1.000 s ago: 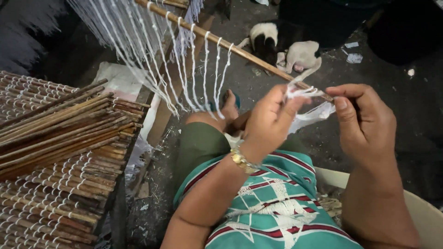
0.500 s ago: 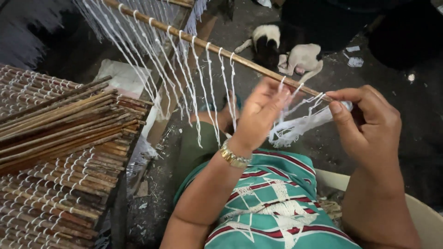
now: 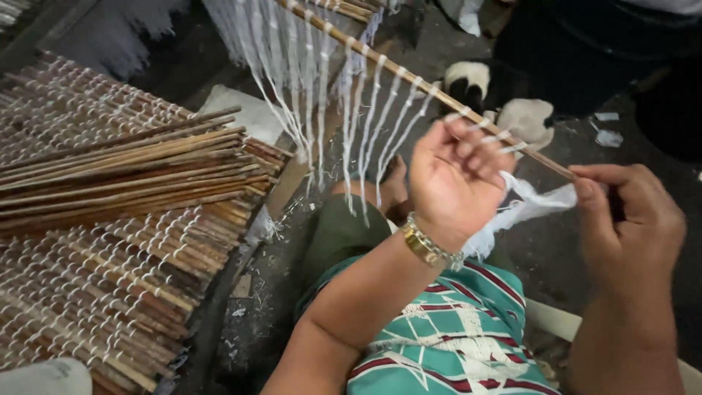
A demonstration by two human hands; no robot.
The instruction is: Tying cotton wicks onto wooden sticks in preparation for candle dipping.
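A thin wooden stick (image 3: pixel 409 74) slants across the upper middle, with white strings (image 3: pixel 351 110) looped over it and hanging down. My left hand (image 3: pixel 453 183), a gold watch on its wrist, curls its fingers around the white strands at the stick. My right hand (image 3: pixel 629 219) pinches the end of a white strip of string (image 3: pixel 530 206) that runs between both hands, just below the stick's near end.
A mat of brown sticks bound with white string (image 3: pixel 95 278) lies at the left, with loose sticks (image 3: pixel 146 172) piled on it. A black and white animal (image 3: pixel 504 102) lies behind the stick. My green-clad lap (image 3: pixel 344 234) is below.
My left hand has risen from the string bundle to the stick and closed on the strands. My right hand has drawn the white strip out to the right.
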